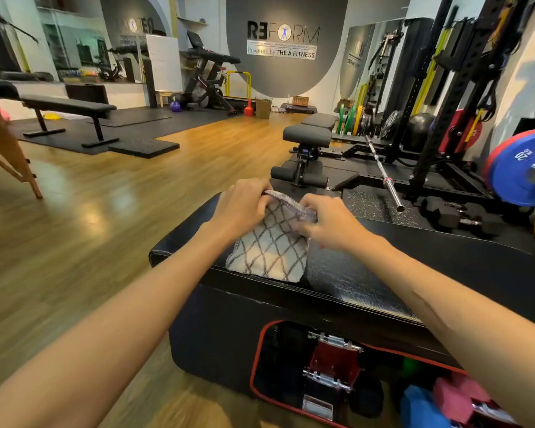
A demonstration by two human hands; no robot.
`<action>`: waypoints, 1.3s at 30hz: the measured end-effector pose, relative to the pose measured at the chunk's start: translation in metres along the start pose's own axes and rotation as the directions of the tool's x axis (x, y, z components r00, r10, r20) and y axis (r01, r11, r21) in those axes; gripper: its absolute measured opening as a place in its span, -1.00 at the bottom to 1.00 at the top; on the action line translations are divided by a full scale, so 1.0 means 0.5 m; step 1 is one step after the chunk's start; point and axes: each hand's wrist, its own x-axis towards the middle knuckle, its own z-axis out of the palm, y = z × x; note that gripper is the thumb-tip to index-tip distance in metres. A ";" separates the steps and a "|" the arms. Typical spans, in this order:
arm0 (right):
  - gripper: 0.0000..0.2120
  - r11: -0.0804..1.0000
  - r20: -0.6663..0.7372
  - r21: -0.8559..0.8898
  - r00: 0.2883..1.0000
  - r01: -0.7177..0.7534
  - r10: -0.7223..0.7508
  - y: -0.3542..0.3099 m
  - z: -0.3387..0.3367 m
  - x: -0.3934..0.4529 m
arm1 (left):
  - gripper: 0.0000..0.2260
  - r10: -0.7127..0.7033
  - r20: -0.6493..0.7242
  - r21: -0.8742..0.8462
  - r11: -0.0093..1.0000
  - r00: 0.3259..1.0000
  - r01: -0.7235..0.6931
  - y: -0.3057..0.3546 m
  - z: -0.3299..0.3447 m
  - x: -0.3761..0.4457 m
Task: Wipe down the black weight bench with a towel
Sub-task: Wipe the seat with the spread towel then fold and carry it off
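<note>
Left hand (240, 208) and right hand (328, 222) side by side, fingers (306, 233) pinching towel's (267, 253) far edge; towel flat on black bench (414, 251), long axis stretching right.

Single head-worn wide-angle view, looking forward and down from above person's own forearms. Near: left hand (240, 208) and right hand (329, 222) on towel (271, 251) atop black weight bench (368, 273), close below lens. Far: gym floor, wall sign (281, 41) straight ahead, rack (445, 97) at right edge. Edges bowed by lens.
</note>
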 end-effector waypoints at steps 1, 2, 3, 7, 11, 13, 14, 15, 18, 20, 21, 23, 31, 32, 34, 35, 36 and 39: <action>-0.93 0.998 -0.031 0.051 0.999 -0.037 0.038 -0.001 -0.013 0.009 | -0.89 -0.004 0.021 -0.051 0.999 1.000 0.005 0.004 -0.004 0.007; -0.95 0.986 -0.040 0.143 0.995 -0.086 0.092 -0.003 -0.029 0.018 | -0.89 -0.017 0.061 -0.124 0.992 0.998 0.024 0.004 -0.009 0.012; -0.94 0.957 -0.027 0.255 0.989 -0.136 0.148 -0.005 -0.046 0.027 | -0.88 -0.037 0.130 -0.182 0.981 0.991 0.060 0.001 -0.013 0.017; -0.91 0.838 0.020 0.503 0.972 -0.212 0.234 -0.008 -0.094 0.058 | -0.94 -0.175 0.205 -0.145 0.968 0.963 0.207 -0.017 -0.015 0.028; -0.92 0.785 -0.101 0.605 0.965 -0.133 0.242 -0.007 -0.120 0.077 | -0.89 -0.327 0.131 -0.365 0.862 0.936 0.352 -0.001 -0.025 0.062; -0.93 0.734 -0.148 0.674 0.957 -0.087 0.249 -0.009 -0.138 0.082 | -0.95 -0.307 0.129 -0.450 0.829 0.943 0.332 0.014 -0.035 0.079; -0.95 0.704 -0.163 0.707 0.955 -0.063 0.248 -0.008 -0.145 0.082 | -0.97 -0.310 0.121 -0.503 0.800 0.943 0.327 0.021 -0.041 0.086; -0.96 0.689 -0.179 0.723 0.954 -0.038 0.240 -0.005 -0.153 0.081 | -0.95 -0.312 0.118 -0.552 0.769 0.943 0.323 0.028 -0.046 0.091; -0.87 0.804 -0.307 0.595 0.926 0.007 0.219 0.003 -0.159 0.075 | -0.92 -0.289 0.125 -0.678 0.673 0.949 0.294 0.044 -0.049 0.100; -0.71 0.869 -0.393 0.494 0.889 -0.013 0.237 0.012 -0.152 0.080 | -0.89 -0.284 0.146 -0.748 0.595 0.948 0.294 0.059 -0.048 0.100; -0.55 0.882 -0.395 0.468 0.881 -0.049 0.259 0.014 -0.149 0.082 | -0.88 -0.290 0.141 -0.751 0.591 0.947 0.293 0.065 -0.045 0.101; -0.17 0.891 -0.299 0.414 0.896 -0.188 0.328 0.011 -0.137 0.085 | -0.88 -0.295 0.130 -0.703 0.645 0.947 0.298 0.076 -0.034 0.102; -0.28 0.630 0.069 0.740 0.958 -0.236 0.278 -0.029 -0.065 0.063 | -0.90 -0.315 0.176 -0.668 0.658 0.933 0.348 0.103 -0.004 0.090; -0.32 0.666 0.024 0.718 0.963 -0.205 0.270 -0.028 -0.065 0.059 | -0.92 -0.318 0.174 -0.659 0.666 0.932 0.350 0.105 -0.006 0.089; -0.59 0.721 -0.044 0.669 0.959 -0.180 0.281 -0.015 -0.068 0.055 | -0.94 -0.347 0.162 -0.662 0.656 0.924 0.363 0.102 -0.011 0.094; -0.65 0.756 -0.075 0.626 0.950 -0.191 0.302 -0.007 -0.072 0.055 | -0.95 -0.366 0.161 -0.672 0.640 0.916 0.374 0.097 -0.012 0.097; -0.65 0.788 -0.086 0.580 0.946 -0.208 0.313 0.000 -0.078 0.054 | -0.95 -0.388 0.164 -0.676 0.626 0.907 0.390 0.094 -0.016 0.099; -0.89 0.861 -0.073 0.446 0.949 -0.245 0.308 0.017 -0.098 0.041 | -0.91 -0.459 0.103 -0.655 0.636 0.883 0.407 0.075 -0.016 0.103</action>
